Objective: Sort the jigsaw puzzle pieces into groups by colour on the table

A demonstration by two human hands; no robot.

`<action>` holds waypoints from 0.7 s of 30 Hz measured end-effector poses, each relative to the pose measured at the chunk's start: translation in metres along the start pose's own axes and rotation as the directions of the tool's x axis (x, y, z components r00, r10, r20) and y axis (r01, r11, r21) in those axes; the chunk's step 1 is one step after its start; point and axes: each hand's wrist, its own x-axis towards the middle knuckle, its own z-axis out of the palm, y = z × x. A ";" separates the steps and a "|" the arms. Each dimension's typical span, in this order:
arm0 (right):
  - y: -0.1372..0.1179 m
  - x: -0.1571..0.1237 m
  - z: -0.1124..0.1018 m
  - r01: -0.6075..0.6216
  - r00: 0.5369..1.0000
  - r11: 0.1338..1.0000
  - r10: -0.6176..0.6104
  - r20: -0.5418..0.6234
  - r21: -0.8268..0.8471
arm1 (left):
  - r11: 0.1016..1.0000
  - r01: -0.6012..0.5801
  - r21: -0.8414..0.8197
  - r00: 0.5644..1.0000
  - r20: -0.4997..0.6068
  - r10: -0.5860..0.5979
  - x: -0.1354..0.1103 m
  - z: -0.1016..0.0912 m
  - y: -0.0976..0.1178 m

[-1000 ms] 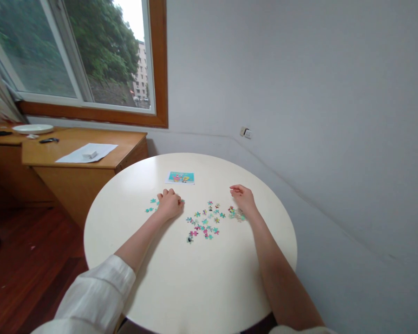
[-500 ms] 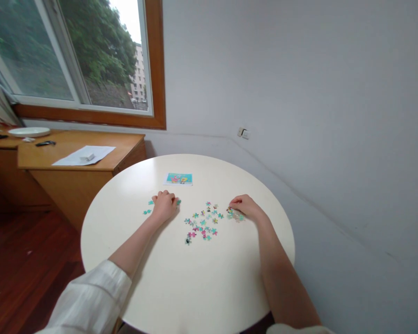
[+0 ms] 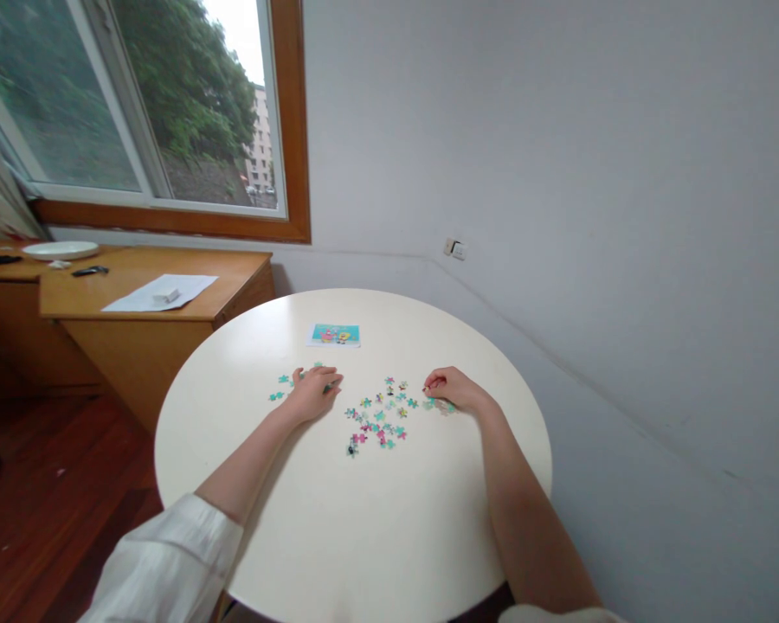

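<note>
Over a group of teal jigsaw pieces (image 3: 283,380) on the left lies my left hand (image 3: 312,392), its fingers stretched and apart, partly covering the pieces. My right hand (image 3: 458,388) is closed in a pinch on a small jigsaw piece (image 3: 428,388), mostly hidden by the fingertips. Just below it, more teal pieces (image 3: 440,405) lie in a small cluster. Between the hands a loose spread of teal, pink and yellow pieces (image 3: 379,416) covers the middle of the table. Beyond my left hand lies a picture card (image 3: 336,335) with cartoon figures on a teal ground.
The round white table (image 3: 363,519) stands close to the wall. To the left, a wooden desk (image 3: 149,260) carries a white paper (image 3: 136,300) with a small white block (image 3: 166,296), a black object (image 3: 91,271) and a white plate (image 3: 61,250).
My left hand's fingers have spread and turned to the right, showing teal pieces behind them. My right hand has barely moved; its fingers are curled a little more around the piece.
</note>
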 end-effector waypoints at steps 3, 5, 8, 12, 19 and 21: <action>0.000 0.002 0.002 -0.006 1.000 1.000 0.007 -0.024 0.024 | 1.000 0.002 0.000 1.000 0.004 -0.002 0.000 0.000 0.000; 0.002 0.004 0.003 -0.004 0.998 0.999 0.007 -0.070 0.045 | 1.000 0.010 -0.008 1.000 -0.007 -0.010 0.000 -0.001 -0.001; 0.005 0.007 0.004 0.014 0.989 0.995 0.000 -0.146 0.095 | 1.000 0.025 -0.005 0.999 -0.029 -0.025 0.000 -0.004 -0.004; 0.004 0.009 0.006 0.056 0.979 0.978 -0.015 -0.203 0.199 | 0.994 0.112 0.021 0.992 -0.061 -0.110 0.001 -0.006 -0.010; -0.009 0.014 0.014 0.033 0.976 0.963 0.026 -0.215 0.268 | 0.967 0.247 0.060 0.965 -0.103 -0.240 -0.001 -0.014 -0.007; -0.013 0.016 0.019 0.018 0.978 0.961 0.040 -0.205 0.276 | 0.966 0.254 0.055 0.963 -0.111 -0.247 -0.001 -0.015 -0.003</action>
